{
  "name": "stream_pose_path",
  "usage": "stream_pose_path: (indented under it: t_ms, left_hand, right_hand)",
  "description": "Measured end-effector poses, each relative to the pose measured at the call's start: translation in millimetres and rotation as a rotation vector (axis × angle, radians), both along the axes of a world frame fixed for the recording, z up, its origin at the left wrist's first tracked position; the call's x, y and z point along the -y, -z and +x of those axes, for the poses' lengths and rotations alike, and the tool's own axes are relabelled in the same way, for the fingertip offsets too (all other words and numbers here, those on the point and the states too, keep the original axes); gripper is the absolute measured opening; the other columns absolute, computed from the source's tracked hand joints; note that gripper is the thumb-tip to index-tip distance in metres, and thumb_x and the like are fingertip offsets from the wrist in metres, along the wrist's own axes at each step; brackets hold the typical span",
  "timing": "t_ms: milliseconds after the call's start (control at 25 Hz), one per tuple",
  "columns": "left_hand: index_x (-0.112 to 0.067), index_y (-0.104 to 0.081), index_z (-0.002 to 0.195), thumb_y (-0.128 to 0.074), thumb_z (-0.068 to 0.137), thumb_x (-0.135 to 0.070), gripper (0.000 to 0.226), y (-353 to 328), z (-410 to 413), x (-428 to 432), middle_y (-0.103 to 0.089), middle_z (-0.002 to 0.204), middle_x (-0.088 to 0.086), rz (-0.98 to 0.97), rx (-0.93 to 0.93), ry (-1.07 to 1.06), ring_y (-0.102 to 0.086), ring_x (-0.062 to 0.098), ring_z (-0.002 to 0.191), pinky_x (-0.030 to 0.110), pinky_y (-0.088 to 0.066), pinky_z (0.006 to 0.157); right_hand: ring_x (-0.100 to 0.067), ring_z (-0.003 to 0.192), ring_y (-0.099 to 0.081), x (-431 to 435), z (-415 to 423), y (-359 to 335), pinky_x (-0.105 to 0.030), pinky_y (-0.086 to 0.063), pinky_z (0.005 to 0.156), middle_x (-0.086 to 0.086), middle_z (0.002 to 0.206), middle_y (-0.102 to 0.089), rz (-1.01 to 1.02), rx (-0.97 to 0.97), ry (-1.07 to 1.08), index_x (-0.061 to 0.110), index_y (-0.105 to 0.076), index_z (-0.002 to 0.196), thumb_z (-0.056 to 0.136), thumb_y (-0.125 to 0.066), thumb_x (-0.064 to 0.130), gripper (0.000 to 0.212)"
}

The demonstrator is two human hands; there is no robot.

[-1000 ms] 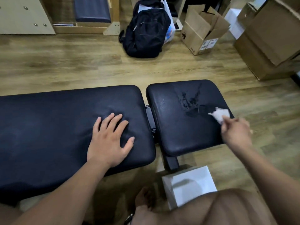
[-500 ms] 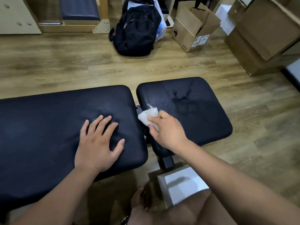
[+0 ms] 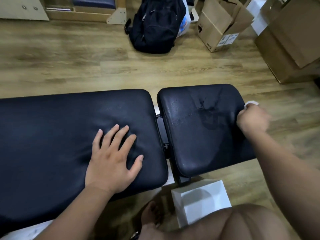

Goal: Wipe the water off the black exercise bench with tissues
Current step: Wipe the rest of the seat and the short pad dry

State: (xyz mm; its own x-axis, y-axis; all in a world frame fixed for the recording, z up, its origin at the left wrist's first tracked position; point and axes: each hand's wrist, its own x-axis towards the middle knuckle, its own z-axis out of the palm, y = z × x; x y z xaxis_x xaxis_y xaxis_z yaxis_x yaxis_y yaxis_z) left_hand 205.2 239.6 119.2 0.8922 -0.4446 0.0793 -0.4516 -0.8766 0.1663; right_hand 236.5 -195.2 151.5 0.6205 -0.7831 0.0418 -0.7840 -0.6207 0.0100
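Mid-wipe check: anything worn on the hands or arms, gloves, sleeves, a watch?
Both are bare. The left hand and right hand show no gloves, and both forearms run sleeveless to the frame edge, no watch or band at either wrist. The right hand is blurred, so rings there cannot be told.

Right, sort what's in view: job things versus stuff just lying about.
Job: black exercise bench, water patch, tissue held in the right hand, left hand resting on the bench.
Lying about: backpack, open cardboard box, white box, contents unseen.
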Motion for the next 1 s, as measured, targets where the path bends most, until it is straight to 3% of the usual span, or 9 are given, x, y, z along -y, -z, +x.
stream_pose_path:
  t_ms: [200,320,400,480,560,640,720,840,1000]
  left_hand:
    - [-0.018,-0.060,0.132,-0.039,0.089,-0.058,0.063,-3.8,-0.9,-0.8,-0.049,0.149,0.007,0.031,-0.023,0.001,-0.037,0.030,0.144,0.058,-0.021,0.119]
    - [-0.018,-0.061,0.132,-0.037,0.089,-0.058,0.064,-6.7,-0.9,1.1,-0.050,0.148,0.007,0.041,-0.019,-0.003,-0.037,0.029,0.143,0.057,-0.021,0.119]
    - [-0.017,-0.061,0.132,-0.037,0.089,-0.058,0.064,-4.7,-0.4,2.7,-0.050,0.148,0.007,0.028,-0.019,-0.006,-0.037,0.029,0.143,0.056,-0.021,0.119]
    - [-0.017,-0.060,0.134,-0.036,0.089,-0.059,0.065,0.1,-0.3,1.0,-0.050,0.149,0.008,0.033,-0.010,-0.001,-0.037,0.030,0.143,0.056,-0.020,0.120]
    - [-0.015,-0.060,0.134,-0.037,0.089,-0.058,0.066,-0.2,-0.5,0.3,-0.050,0.149,0.010,0.021,-0.002,0.003,-0.037,0.032,0.143,0.057,-0.020,0.120]
    - [-0.015,-0.061,0.133,-0.038,0.088,-0.057,0.066,-1.2,2.1,0.0,-0.050,0.149,0.011,0.009,-0.006,0.005,-0.037,0.032,0.143,0.058,-0.020,0.119]
    - [-0.015,-0.061,0.132,-0.039,0.088,-0.057,0.065,-0.8,0.0,0.2,-0.050,0.148,0.011,0.002,-0.004,0.001,-0.038,0.032,0.143,0.058,-0.021,0.118]
    - [-0.014,-0.062,0.131,-0.042,0.088,-0.056,0.064,-1.3,1.3,1.2,-0.051,0.147,0.011,-0.009,0.007,0.008,-0.039,0.033,0.142,0.060,-0.023,0.117]
    - [-0.014,-0.062,0.131,-0.040,0.088,-0.056,0.064,-2.6,-0.7,1.5,-0.051,0.148,0.010,0.006,-0.006,0.004,-0.039,0.032,0.142,0.059,-0.023,0.117]
  right_hand:
    - [-0.042,0.093,-0.060,-136.4,-2.6,-2.4,-0.043,-0.047,0.080,-0.020,0.120,-0.052,0.040,0.047,-0.418,0.010,-0.060,0.115,0.098,-0.038,0.030,0.034]
    - [-0.034,0.082,-0.058,-208.5,-33.4,-5.5,-0.040,-0.051,0.071,-0.010,0.108,-0.050,0.237,0.056,-0.827,0.023,-0.061,0.122,0.092,-0.047,0.027,0.033]
    - [-0.025,0.073,-0.057,-186.8,-65.7,-5.0,-0.032,-0.049,0.062,-0.005,0.096,-0.051,0.338,0.091,-0.937,0.027,-0.068,0.114,0.085,-0.057,0.021,0.032]
    - [-0.023,0.070,-0.057,-121.9,-85.9,-4.4,-0.026,-0.043,0.064,-0.003,0.090,-0.050,0.348,0.162,-0.757,0.023,-0.072,0.110,0.083,-0.062,0.012,0.031]
    - [-0.034,0.080,-0.061,-39.8,-81.7,-9.1,-0.026,-0.041,0.075,-0.010,0.095,-0.054,0.241,0.156,-0.437,0.013,-0.070,0.115,0.085,-0.060,0.008,0.031]
    - [-0.040,0.095,-0.063,28.7,-53.7,-7.9,-0.032,-0.046,0.086,-0.020,0.108,-0.064,0.174,0.139,-0.126,0.010,-0.065,0.121,0.092,-0.054,0.016,0.032]
    - [-0.036,0.107,-0.061,43.8,-14.6,-2.4,-0.032,-0.045,0.092,-0.019,0.116,-0.066,0.185,0.201,0.052,0.010,-0.064,0.122,0.093,-0.052,0.027,0.035]
    - [-0.037,0.108,-0.058,-12.8,46.4,7.2,-0.031,-0.044,0.091,-0.020,0.118,-0.061,0.133,0.282,-0.046,0.010,-0.066,0.116,0.090,-0.046,0.022,0.035]
    - [-0.036,0.092,-0.059,-161.5,54.1,9.0,-0.038,-0.048,0.084,-0.013,0.114,-0.055,0.225,0.312,-0.486,0.018,-0.066,0.115,0.092,-0.049,0.022,0.029]
